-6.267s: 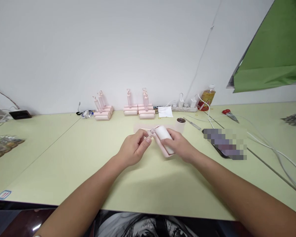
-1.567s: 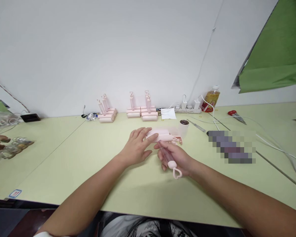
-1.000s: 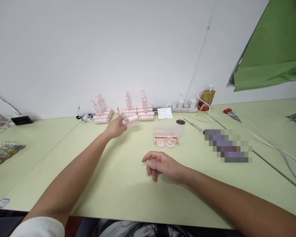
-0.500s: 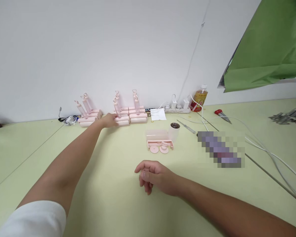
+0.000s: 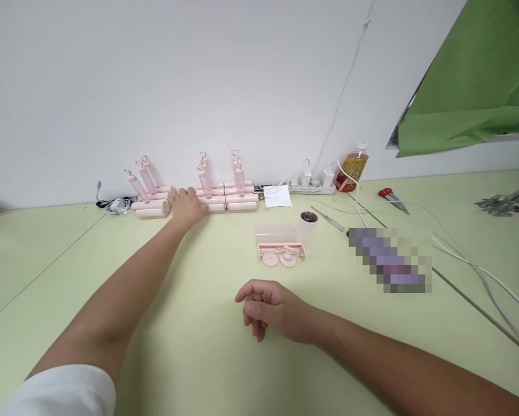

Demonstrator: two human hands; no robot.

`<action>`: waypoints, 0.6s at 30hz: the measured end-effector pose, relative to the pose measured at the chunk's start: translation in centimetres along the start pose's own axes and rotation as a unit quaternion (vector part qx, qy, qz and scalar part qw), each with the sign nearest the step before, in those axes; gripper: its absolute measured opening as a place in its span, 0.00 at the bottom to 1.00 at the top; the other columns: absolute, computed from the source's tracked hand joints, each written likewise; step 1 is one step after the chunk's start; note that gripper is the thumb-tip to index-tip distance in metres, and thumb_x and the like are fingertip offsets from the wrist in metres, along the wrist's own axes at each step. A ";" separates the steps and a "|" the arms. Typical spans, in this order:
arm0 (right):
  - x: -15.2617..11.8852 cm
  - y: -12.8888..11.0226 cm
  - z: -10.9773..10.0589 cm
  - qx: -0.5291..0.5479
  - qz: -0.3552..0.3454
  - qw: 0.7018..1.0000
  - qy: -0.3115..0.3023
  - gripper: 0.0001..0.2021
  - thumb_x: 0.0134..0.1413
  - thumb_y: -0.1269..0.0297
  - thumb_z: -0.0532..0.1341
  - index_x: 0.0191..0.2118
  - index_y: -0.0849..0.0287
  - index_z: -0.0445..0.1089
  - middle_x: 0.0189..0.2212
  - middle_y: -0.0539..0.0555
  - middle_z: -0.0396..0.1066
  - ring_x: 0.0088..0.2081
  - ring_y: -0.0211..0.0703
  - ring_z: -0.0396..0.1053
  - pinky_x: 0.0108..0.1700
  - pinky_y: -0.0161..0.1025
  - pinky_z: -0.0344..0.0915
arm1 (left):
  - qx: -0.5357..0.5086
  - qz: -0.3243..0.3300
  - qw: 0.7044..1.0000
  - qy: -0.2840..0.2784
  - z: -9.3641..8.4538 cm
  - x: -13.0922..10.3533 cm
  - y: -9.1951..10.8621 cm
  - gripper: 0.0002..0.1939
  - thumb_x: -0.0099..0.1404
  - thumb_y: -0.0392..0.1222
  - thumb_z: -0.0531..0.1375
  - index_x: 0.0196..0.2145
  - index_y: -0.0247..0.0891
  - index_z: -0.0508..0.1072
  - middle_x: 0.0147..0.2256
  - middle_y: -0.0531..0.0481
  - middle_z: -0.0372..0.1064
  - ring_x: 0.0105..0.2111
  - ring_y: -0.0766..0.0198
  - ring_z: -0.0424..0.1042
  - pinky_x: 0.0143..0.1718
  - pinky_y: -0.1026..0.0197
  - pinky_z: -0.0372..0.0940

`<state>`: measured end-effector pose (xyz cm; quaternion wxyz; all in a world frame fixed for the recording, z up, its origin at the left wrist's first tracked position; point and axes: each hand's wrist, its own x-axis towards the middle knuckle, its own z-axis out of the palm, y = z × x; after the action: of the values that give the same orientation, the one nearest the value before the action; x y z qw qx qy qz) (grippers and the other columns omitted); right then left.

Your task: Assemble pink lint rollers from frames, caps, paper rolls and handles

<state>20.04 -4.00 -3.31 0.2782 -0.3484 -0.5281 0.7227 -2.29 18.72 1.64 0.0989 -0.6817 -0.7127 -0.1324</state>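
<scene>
My left hand (image 5: 187, 207) reaches to the back of the table, among pink cases. It lies between the left cases (image 5: 151, 212) and the middle cases (image 5: 212, 208), seeming to touch both. Its fingers look apart and bent over, with the tips hidden. Pink tubes (image 5: 206, 182) with looped tops stand upright on the cases. My right hand (image 5: 266, 309) rests palm inward over the table, fingers loosely curled and apart, holding nothing. Beyond it are an open pink tray (image 5: 281, 249), a flat pink disc (image 5: 270, 259), a pink knobbed cap (image 5: 288, 260) and a pale cup (image 5: 306, 228) with a dark inside.
A screwdriver (image 5: 329, 219), white paper (image 5: 277, 196) and a power strip (image 5: 311, 189) lie toward the back. A drink bottle (image 5: 352, 169), red-ended tool (image 5: 392, 198) and blurred purple object (image 5: 385, 263) are right. White cables (image 5: 467, 266) cross there; a green sheet (image 5: 476, 81) hangs above.
My left hand has shifted a little left, from the end of the middle cases into the space between the two groups. My right hand has stayed put. The view has shifted slightly.
</scene>
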 end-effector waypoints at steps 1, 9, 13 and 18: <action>0.0 0.2 0.1 -0.004 -0.003 1.000 0.000 0.12 0.54 0.56 0.62 0.40 0.58 0.67 0.28 0.49 0.69 0.24 0.35 0.68 0.27 0.35 0.66 | -0.009 0.004 1.000 0.026 -0.4 -0.7 0.6 0.27 0.60 0.52 0.57 0.51 0.30 0.63 0.51 0.30 0.60 0.52 0.39 0.62 0.49 0.46 0.58; -0.8 -3.1 -2.5 -0.323 -0.289 0.849 0.302 0.07 0.57 0.62 0.57 0.32 0.56 0.70 0.28 0.53 0.70 0.32 0.43 0.67 0.36 0.40 0.64 | -0.196 0.293 0.934 -0.057 -3.2 -8.1 6.7 0.13 0.64 0.45 0.54 0.44 0.38 0.69 0.42 0.44 0.68 0.39 0.55 0.70 0.38 0.56 0.63; -1.2 -5.9 -8.2 -0.417 -0.334 0.683 0.499 0.10 0.56 0.61 0.55 0.38 0.57 0.72 0.36 0.58 0.70 0.40 0.51 0.67 0.45 0.47 0.64 | -0.211 0.327 0.918 -0.074 -4.6 -13.2 8.0 0.13 0.65 0.46 0.54 0.44 0.38 0.70 0.38 0.45 0.69 0.34 0.57 0.70 0.34 0.57 0.62; -0.4 -5.8 -12.5 -0.540 -0.234 0.646 0.486 0.21 0.57 0.55 0.55 0.52 0.59 0.71 0.54 0.65 0.64 0.56 0.61 0.59 0.56 0.56 0.57 | -0.274 0.303 0.905 -0.116 -5.9 -18.3 6.5 0.13 0.65 0.47 0.54 0.42 0.41 0.72 0.37 0.48 0.70 0.34 0.59 0.70 0.33 0.58 0.62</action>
<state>30.50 4.46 -0.15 0.4175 -0.6028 -0.6780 -0.0525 4.86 -0.23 1.71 -0.1401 -0.8754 -0.4140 -0.2064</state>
